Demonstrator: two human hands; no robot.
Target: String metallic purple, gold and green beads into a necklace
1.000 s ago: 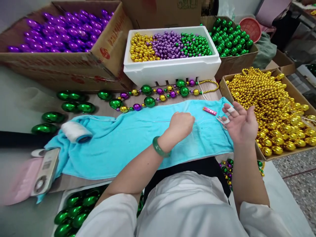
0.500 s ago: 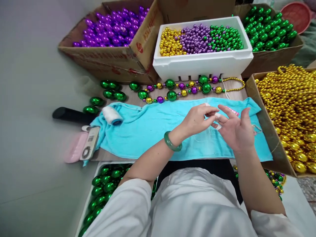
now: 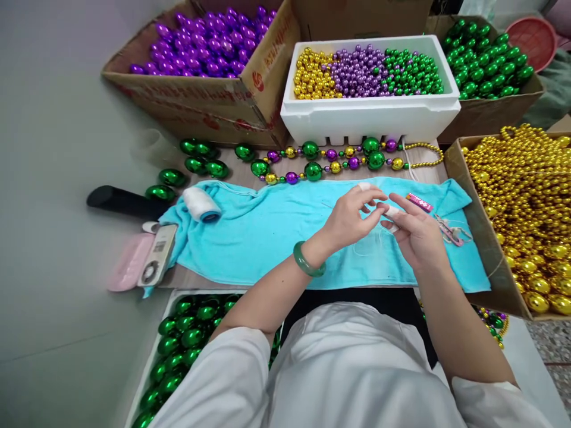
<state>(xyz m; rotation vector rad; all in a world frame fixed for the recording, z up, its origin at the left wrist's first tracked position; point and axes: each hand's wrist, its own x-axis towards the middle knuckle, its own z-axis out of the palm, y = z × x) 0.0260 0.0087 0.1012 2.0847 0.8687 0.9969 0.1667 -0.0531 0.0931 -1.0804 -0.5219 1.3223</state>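
My left hand [image 3: 350, 214], a green bangle [image 3: 308, 260] on its wrist, has its thumb and fingertips drawn together at the taped fingers of my right hand. What they pinch, if anything, is too small to make out. My right hand [image 3: 417, 235] holds its fingers stretched toward the left, apart, with white tape [image 3: 391, 212] around some of them. Beneath both hands lies a turquoise towel [image 3: 267, 238] with a fine pale thread [image 3: 380, 241] on it. A small pink packet [image 3: 419, 202] and small metal snips [image 3: 449, 230] rest by my right hand.
A thread spool [image 3: 200, 205] lies on the towel's left. Behind it stretches a bead necklace [image 3: 313, 171]. A white foam box [image 3: 370, 116] of small beads, a carton of purple beads [image 3: 205, 44] and a carton of gold beads [image 3: 521, 196] stand around. Green beads [image 3: 191, 339] fill a lower tray.
My right hand has turned, its thumb folding in from its raised position, uncovering the snips and more of the packet. My left hand has shifted slightly left. The view has moved a little.
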